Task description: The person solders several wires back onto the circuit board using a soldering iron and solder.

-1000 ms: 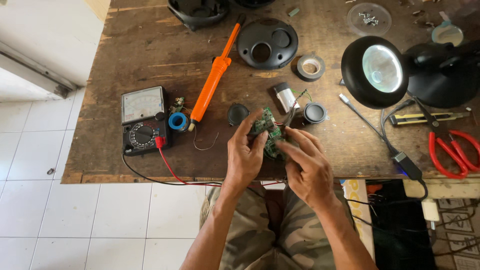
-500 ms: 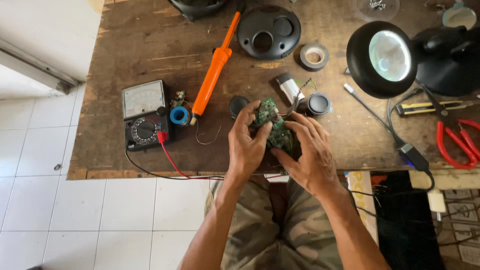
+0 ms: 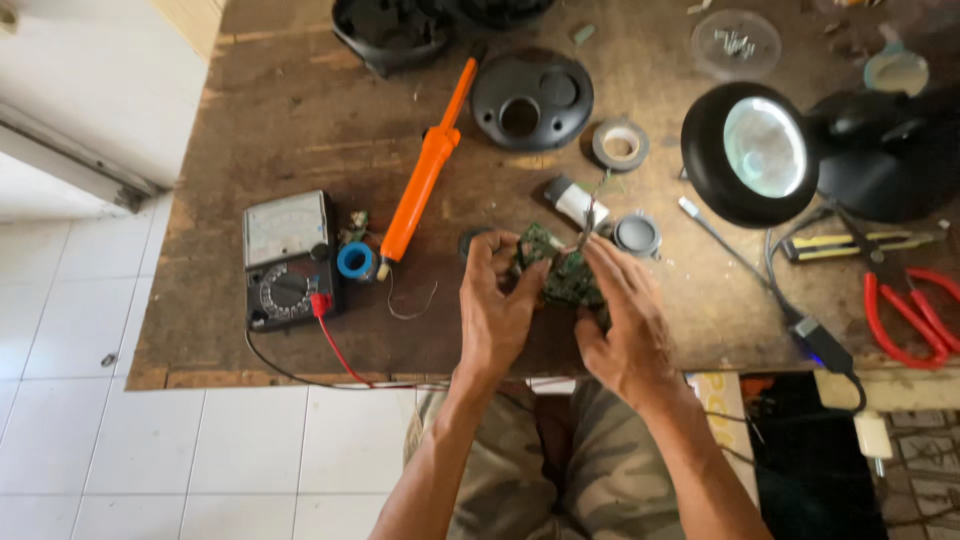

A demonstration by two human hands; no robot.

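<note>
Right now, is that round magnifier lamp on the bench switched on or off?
Cannot tell. The magnifier lamp has a bright, pale lens, but that could be daylight reflecting; no switch or glowing ring shows clearly.

Our left hand (image 3: 497, 310) and right hand (image 3: 620, 325) cover much of the green circuit board (image 3: 565, 278) at centre frame — its small parts too fine to tell. At the top edge, a black housing (image 3: 390, 30) is cut off; the red scissors (image 3: 915, 315) run off the right edge.

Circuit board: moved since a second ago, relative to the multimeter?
No clear move. The circuit board sits in both hands, right of the multimeter, below the orange tool, as before; the camera shifted.
</note>
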